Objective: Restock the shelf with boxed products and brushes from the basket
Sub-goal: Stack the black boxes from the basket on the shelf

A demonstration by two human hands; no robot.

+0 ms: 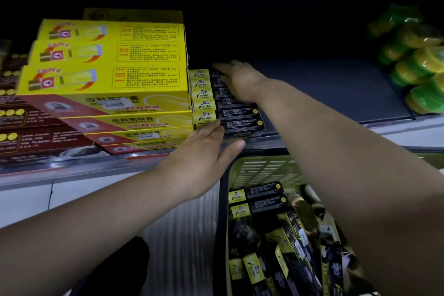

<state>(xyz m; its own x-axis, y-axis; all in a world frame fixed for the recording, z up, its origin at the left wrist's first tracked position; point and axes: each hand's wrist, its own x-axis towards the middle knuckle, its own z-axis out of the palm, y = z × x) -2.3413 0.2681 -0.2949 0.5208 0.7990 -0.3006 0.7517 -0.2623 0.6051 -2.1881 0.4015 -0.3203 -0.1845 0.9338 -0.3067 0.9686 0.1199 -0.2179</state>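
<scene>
A stack of several slim black-and-yellow boxes (237, 113) lies on the dark shelf (324, 94), beside larger yellow boxes. My right hand (236, 79) lies flat over the top of the stack, fingers straight and pointing left. My left hand (206, 149) presses with straight fingers against the stack's front lower end, thumb spread to the right. Below the shelf, a pale green basket (262, 170) holds more black-and-yellow boxes (257, 199) and a bristle brush (305, 214).
Stacked yellow boxes (105, 65) and dark red boxes (26, 127) fill the shelf's left side. Green and yellow round packs (418, 67) sit at the far right. Bare dark shelf lies between them and the stack. The shelf's front edge (72, 170) runs across below.
</scene>
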